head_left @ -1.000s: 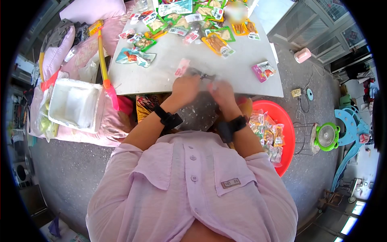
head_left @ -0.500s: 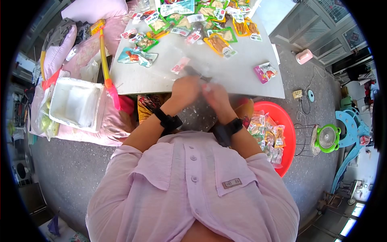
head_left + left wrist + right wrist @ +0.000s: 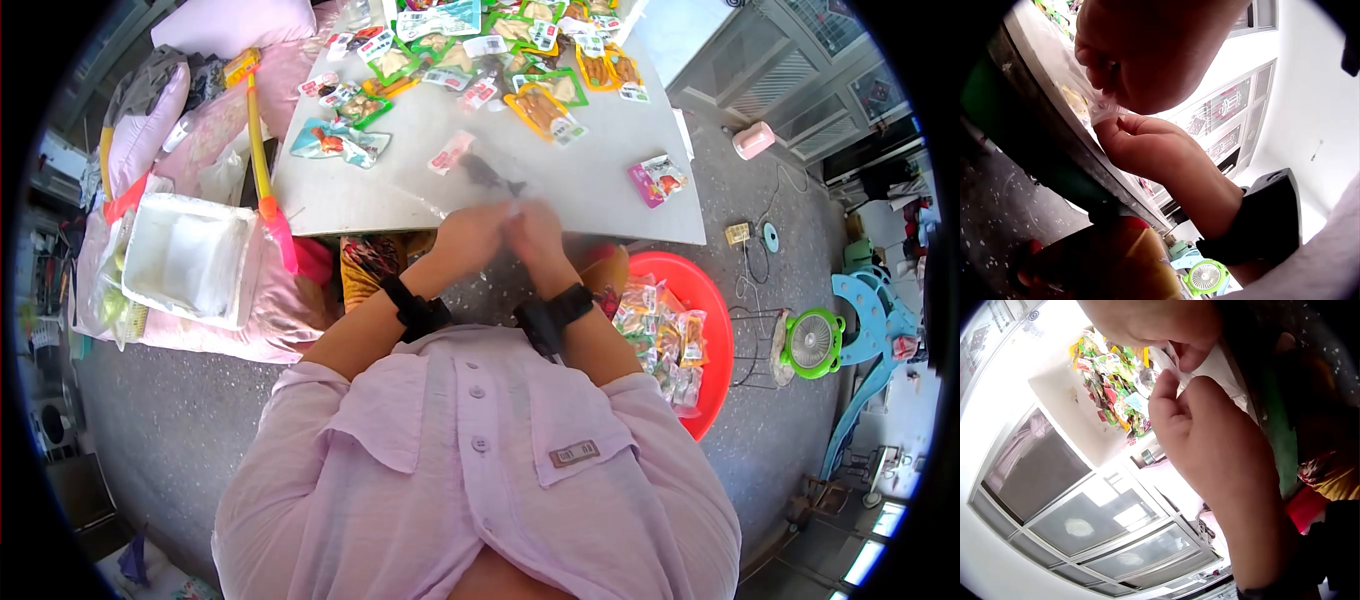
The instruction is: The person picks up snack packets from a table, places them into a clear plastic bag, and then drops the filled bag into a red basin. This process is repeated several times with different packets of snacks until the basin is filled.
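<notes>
Left wrist view shows the right hand (image 3: 1141,147) pinching the edge of a clear plastic bag (image 3: 1105,111), a grip too small to read in the head view; right wrist view shows the left hand (image 3: 1154,322) pinching it too; the bag is at the table's (image 3: 600,205) near edge, bare tabletop reaching right to a purple packet (image 3: 658,180); it looks thin, crinkled, a pink-and-white label (image 3: 452,152) and dark shape (image 3: 485,172) against or inside it, I cannot tell which.
</notes>
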{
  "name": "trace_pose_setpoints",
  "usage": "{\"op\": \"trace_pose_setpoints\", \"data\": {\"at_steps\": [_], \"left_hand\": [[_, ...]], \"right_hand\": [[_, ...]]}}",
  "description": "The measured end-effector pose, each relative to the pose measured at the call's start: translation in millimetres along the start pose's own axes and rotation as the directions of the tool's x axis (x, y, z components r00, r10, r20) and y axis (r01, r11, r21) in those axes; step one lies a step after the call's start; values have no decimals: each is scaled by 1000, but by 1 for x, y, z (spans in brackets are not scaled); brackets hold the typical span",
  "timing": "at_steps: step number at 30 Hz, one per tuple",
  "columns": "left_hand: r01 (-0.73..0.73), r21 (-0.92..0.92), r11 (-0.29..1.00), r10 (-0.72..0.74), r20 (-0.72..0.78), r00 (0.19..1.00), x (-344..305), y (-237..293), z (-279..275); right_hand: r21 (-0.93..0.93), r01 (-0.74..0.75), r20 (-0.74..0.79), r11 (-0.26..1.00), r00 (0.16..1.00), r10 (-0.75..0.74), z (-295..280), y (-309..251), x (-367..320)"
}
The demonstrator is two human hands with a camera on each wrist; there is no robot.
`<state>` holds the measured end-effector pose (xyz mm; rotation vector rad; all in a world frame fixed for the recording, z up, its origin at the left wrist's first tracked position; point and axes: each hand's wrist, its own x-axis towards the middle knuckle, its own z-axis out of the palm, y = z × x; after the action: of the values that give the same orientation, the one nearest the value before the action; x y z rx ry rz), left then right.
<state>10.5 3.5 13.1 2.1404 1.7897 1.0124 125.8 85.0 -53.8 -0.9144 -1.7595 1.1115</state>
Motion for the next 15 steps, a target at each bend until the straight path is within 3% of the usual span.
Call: {"op": "trace_pose_setpoints", "data": {"at_steps": [2, 5, 9, 11, 12, 13, 14, 15], "left_hand": [[-10, 12, 1000, 10, -23, 1000, 2, -1, 1], [-23, 59, 998, 24, -20, 1000, 2, -10, 0], [-20, 56, 998, 18, 29, 999, 4, -13, -1], [-32, 63, 997, 30, 33, 999, 6, -16, -1], [-54, 74, 996, 52, 34, 998, 7, -18, -3], [-77, 86, 993, 74, 36, 997, 9, -21, -5], [-42, 71, 997, 36, 79, 996, 10, -23, -7], [-6, 59, 998, -1, 121, 993, 13, -26, -8]], "right_hand": [[-175, 71, 75, 982, 995, -58, -3, -8, 4], [11, -50, 278, 999, 960, 45, -13, -12, 13], [168, 90, 100, 982, 989, -107, -9, 2, 22], [-83, 357, 102, 930, 932, -349, -11, 13, 28], [-323, 543, 226, 776, 840, -494, -19, -14, 31], [-504, 685, 379, 526, 723, -578, -23, -28, 32], [-298, 347, 135, 889, 937, -321, -21, -28, 31], [31, -62, -2, 998, 998, 62, -16, -27, 31]]}}
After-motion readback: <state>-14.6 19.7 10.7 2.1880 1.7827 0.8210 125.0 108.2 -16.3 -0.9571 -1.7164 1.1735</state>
